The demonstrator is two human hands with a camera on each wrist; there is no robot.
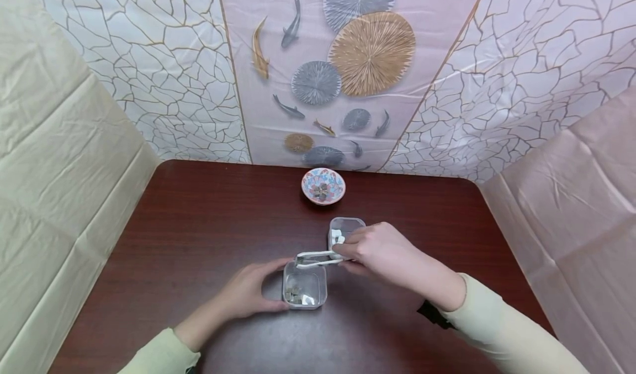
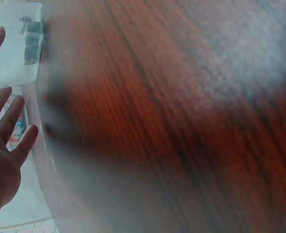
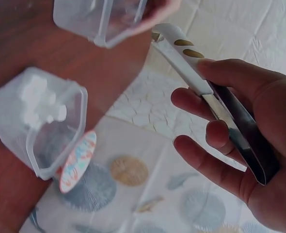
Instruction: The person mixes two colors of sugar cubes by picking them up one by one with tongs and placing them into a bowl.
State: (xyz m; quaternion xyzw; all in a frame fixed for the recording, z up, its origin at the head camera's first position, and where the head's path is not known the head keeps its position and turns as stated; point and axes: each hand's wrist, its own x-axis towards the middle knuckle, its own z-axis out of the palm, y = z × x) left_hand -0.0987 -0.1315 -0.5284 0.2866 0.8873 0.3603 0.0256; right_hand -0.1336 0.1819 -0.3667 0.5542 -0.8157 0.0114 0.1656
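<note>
My right hand grips a pair of tongs with white arms and a shiny metal handle. A small greyish-brown piece shows between the tong tips, which are over the far left rim of the nearer clear plastic box. Several small grey-brown blocks lie inside this box. Thumb and index finger of my left hand are spread along the box's left side, with their tips at its corners. The other left fingers are straight and apart.
Just beyond, a second clear box holds several white pieces, partly hidden behind my right hand in the head view. Farther back stands a patterned dish with several grey-brown pieces. Fabric walls enclose the dark wooden table.
</note>
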